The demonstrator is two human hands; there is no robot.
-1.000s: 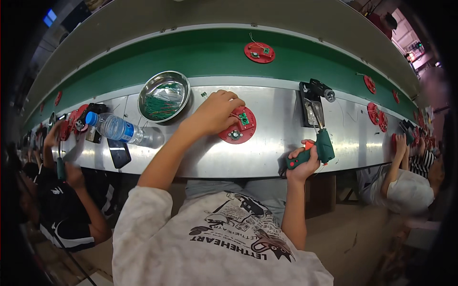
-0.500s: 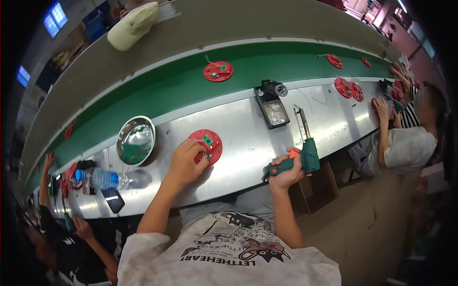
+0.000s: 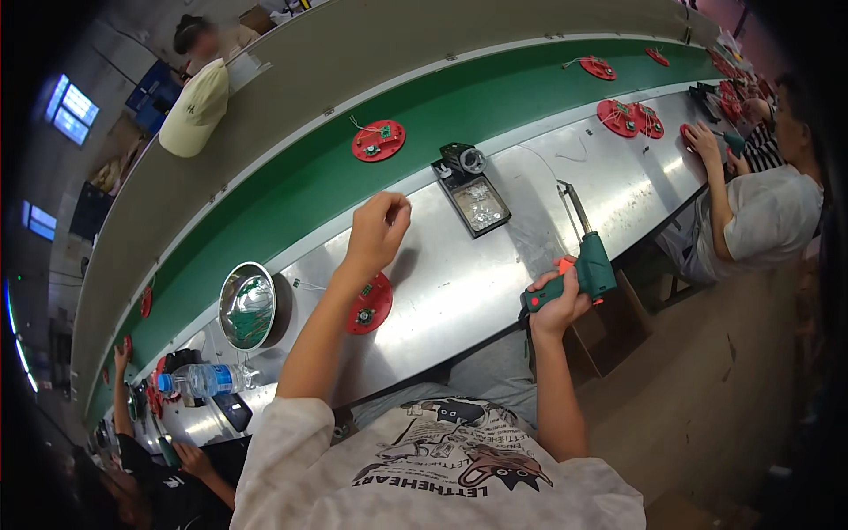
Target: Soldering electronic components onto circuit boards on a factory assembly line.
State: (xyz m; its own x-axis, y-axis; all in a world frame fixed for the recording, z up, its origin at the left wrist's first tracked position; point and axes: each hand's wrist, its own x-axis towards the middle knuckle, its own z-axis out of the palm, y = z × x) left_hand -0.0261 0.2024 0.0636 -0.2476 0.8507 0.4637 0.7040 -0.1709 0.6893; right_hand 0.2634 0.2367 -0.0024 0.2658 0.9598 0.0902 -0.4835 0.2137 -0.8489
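R hand (image 3: 558,302): wrapped round green soldering gun (image 3: 597,265), tip (image 3: 565,188) pointing away, over bench's front edge. L hand (image 3: 380,231): fingers curled, can't tell if holding anything. Red disc (image 3: 375,305): on steel bench (image 3: 442,305), partly hidden by L forearm (image 3: 314,344). Risks: forearm dip nudging disc; gun swung L, poss. burn. Room: bare steel betw. disc & gun; black stand (image 3: 477,208) limits far side.

We lose part of the red disc (image 3: 382,303) behind the left forearm (image 3: 316,334), and cannot tell whether the curled left hand (image 3: 380,231) pinches anything. The right hand (image 3: 559,305) hides some of the handle of the green soldering gun (image 3: 598,265). We find the green wires (image 3: 251,320) too small to count. The lower edge cuts off the shirt (image 3: 442,499); 1 co-worker (image 3: 163,490) at lower left sinks into darkness.
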